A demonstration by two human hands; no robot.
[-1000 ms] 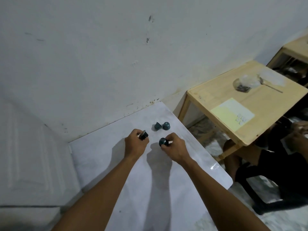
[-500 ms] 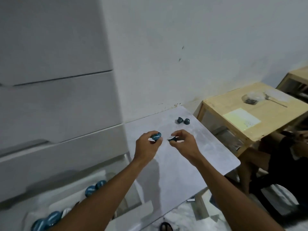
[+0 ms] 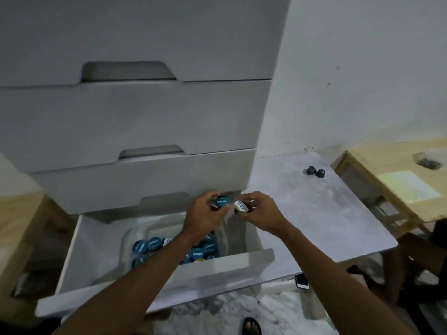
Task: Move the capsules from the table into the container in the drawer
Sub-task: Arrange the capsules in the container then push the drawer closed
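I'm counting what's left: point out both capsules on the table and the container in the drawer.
Left table capsule (image 3: 311,169): head view, its dark body.
Right table capsule (image 3: 320,173): head view, its dark body.
Container (image 3: 124,247): head view, its clear left wall.

Both forearms come in from bottom of view and converge. Left hand (image 3: 203,217): fingers curled, pinching a blue-lidded capsule (image 3: 222,201) at the fingertips. Right hand (image 3: 262,213): same grip on a white-lidded capsule (image 3: 241,206). Hands level, just beside each other.
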